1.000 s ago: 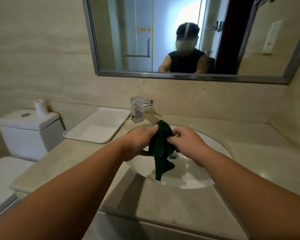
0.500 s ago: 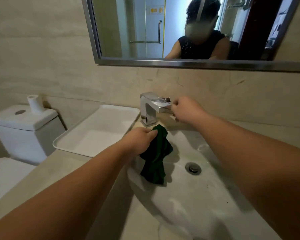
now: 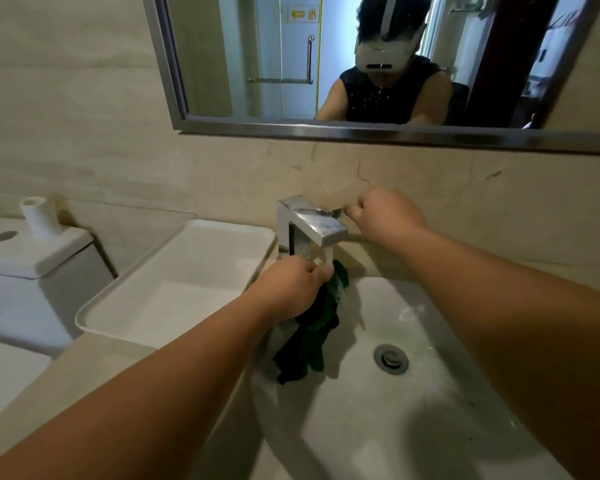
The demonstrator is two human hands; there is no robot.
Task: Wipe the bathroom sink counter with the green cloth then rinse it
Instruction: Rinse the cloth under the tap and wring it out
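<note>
Since a second ago your right hand [image 3: 385, 211] has left the green cloth [image 3: 314, 336] and now pinches the faucet [image 3: 309, 223] lever at frame centre. Your left hand [image 3: 291, 289] grips the cloth under the spout, over the sink [image 3: 430, 410]. You're rinsing; next, I'd judge, squeeze it through.

crumpled green cloth [image 3: 312, 327] under faucet [image 3: 309, 226]

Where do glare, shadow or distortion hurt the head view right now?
Head view: wide-angle bends the mirror frame; glare on the faucet top; arm shadows darken the sink basin; green cloth folds read nearly black under the left hand.
</note>
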